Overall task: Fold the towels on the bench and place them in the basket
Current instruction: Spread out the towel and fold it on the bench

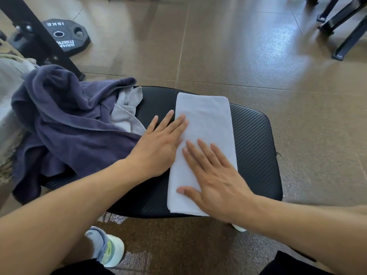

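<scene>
Far left edge: a pale woven container (pixel 8 80) is partly in frame; whether it is the basket cannot be confirmed.
Unfolded stock: a crumpled dark navy terry towel (pixel 65 124) lies heaped on the left end of the black padded surface (pixel 256 139), spilling over its edge, with a rumpled light grey towel (pixel 127 114) partly tucked under it.
Left hand (pixel 158 143): fingers straight and slightly spread, palm down; the fingertips rest on the left edge of the folded towel, the palm on the surface beside it.
Item in work: a white towel folded into a long narrow rectangle (pixel 206 120) lies flat mid-surface.
Right hand (pixel 216 181): fingers straight and spread, pressing flat on the near half of the towel.
Progress: judged early. One towel is part-folded and being smoothed; a further fold looks needed. Two towels are untouched, and nothing is seen binned.
</scene>
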`<action>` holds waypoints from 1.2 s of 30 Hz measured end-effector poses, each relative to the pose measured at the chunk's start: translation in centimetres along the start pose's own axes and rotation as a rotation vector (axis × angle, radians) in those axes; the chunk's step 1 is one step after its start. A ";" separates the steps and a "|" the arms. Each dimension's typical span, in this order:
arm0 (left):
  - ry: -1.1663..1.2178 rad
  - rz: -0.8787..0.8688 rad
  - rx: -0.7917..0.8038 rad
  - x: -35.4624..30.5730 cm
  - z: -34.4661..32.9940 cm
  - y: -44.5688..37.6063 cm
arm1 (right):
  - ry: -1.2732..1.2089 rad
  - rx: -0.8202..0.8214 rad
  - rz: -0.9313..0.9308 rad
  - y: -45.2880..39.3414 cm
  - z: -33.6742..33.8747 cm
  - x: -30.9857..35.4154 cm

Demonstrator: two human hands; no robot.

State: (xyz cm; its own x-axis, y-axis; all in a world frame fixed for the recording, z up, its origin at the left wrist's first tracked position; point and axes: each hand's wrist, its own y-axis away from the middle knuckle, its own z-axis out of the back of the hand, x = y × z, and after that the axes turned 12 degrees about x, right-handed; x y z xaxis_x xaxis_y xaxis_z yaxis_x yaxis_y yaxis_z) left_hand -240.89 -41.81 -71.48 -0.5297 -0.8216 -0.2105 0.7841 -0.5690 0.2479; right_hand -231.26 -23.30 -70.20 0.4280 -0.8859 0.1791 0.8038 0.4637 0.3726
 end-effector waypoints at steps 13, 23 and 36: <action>0.214 -0.084 -0.047 1.1 0.6 0.7 | 0.222 -0.013 0.170 2.2 -1.4 2.6; 0.377 -0.240 -0.176 1.3 0.6 3.4 | 0.059 0.050 0.319 3.5 1.8 3.3; 0.890 -0.264 -0.043 -1.9 3.1 5.1 | -0.633 0.064 0.102 1.1 9.7 -3.8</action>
State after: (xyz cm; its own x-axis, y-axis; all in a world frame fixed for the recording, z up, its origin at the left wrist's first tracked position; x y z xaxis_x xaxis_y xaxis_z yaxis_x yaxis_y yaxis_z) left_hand -236.81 -43.25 -66.89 -0.2633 -0.3268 -0.9077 0.6938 -0.7179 0.0572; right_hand -236.01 -19.61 -61.67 0.1588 -0.6842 0.7118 0.7377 0.5614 0.3751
